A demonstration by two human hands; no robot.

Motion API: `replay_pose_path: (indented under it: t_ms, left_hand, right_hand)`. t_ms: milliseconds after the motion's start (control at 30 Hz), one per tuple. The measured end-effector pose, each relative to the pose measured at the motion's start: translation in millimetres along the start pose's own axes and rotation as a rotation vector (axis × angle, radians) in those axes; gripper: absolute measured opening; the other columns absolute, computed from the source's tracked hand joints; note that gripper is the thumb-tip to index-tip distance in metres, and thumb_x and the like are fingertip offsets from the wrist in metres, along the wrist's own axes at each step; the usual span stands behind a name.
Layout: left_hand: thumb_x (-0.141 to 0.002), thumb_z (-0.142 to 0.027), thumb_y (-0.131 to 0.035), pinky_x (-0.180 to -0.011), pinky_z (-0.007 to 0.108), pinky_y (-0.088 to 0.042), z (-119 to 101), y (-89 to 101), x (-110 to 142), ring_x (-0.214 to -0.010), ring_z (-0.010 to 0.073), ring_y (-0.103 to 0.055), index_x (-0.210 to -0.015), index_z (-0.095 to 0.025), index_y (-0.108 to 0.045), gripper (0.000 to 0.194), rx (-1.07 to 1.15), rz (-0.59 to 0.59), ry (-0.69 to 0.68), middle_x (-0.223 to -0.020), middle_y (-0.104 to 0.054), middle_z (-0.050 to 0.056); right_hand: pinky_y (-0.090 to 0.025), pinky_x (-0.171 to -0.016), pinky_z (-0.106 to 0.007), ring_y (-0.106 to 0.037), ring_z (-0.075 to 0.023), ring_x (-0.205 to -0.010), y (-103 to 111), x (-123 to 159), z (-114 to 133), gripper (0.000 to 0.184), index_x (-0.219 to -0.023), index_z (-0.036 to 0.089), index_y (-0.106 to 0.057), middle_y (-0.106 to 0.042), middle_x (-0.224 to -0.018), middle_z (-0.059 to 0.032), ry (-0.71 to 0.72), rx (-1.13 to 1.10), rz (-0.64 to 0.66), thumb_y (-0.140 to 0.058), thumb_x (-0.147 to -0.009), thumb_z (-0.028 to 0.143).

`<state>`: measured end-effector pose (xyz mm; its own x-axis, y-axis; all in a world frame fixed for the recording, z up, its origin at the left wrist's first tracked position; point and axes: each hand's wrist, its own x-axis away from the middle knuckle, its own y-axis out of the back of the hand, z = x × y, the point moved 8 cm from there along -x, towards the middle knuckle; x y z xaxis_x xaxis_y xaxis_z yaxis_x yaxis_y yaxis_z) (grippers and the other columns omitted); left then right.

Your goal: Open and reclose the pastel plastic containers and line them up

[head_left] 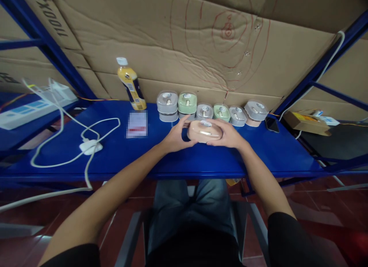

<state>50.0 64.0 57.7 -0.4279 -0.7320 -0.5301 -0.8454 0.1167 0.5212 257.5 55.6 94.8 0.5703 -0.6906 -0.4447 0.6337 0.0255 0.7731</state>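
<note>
Along the blue surface (276, 154), from the left: a white power strip (34, 110) at upper left, a looping white cable (61, 144), a yellow bottle (130, 84), a blurred card (137, 124), then a row of grey and green plastic boxes (186, 103) at the back. At centre, just below that row, the left hand (176, 135) and right hand (225, 134) are together — clamped from both sides on a beige plastic box (204, 131) — and a black phone (271, 124) lies past the row's right end

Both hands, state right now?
Left hand: closed, holding the beige plastic container.
Right hand: closed, holding the same container.
</note>
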Motion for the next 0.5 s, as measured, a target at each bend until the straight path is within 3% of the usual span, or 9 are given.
replay_pose_path:
  t_ms: [100,233,333,500]
  left_hand:
    - [-0.083,-0.042,-0.079,-0.109,0.049,-0.054,0,8.1,-1,-0.124,0.03,-0.066,-0.156,-0.017,-0.031,0.091,-0.039,-0.094,-0.006,-0.132,-0.065,0.017]
    - [-0.087,-0.042,-0.075,-0.102,0.047,-0.057,6,3.5,-1,-0.117,0.0277,-0.067,-0.152,-0.019,-0.036,0.08,-0.1,-0.056,0.025,-0.127,-0.066,0.014]
    - [-0.088,-0.043,-0.074,-0.1,0.046,-0.057,10,-3.3,-1,-0.114,0.0266,-0.067,-0.149,-0.02,-0.04,0.074,-0.118,0.002,0.045,-0.126,-0.066,0.013]
    - [-0.089,-0.044,-0.072,-0.093,0.046,-0.059,13,-7.1,-1,-0.107,0.0258,-0.068,-0.143,-0.02,-0.046,0.066,-0.12,0.059,0.051,-0.121,-0.068,0.012]
  right_hand:
    - [-0.048,-0.113,-0.059,-0.062,-0.0399,-0.128,47,5,-22,0.082,-0.149,0.028,-0.056,-0.066,-0.142,-0.0125,-0.137,0.167,-0.288,-0.081,-0.08,0.064]
    - [-0.047,-0.101,-0.064,-0.06,-0.0446,-0.117,95,16,-70,0.085,-0.146,0.016,-0.056,-0.063,-0.128,-0.0228,-0.52,0.57,-0.564,-0.074,-0.081,0.068]
    - [-0.043,-0.099,-0.064,-0.058,-0.0453,-0.115,104,15,-94,0.079,-0.136,0.012,-0.06,-0.061,-0.125,-0.0261,-0.685,0.742,-0.641,-0.073,-0.08,0.066]
    - [-0.041,-0.098,-0.067,-0.054,-0.046,-0.117,92,9,-118,0.067,-0.12,0.012,-0.062,-0.059,-0.125,-0.029,-0.748,0.753,-0.668,-0.071,-0.082,0.066]
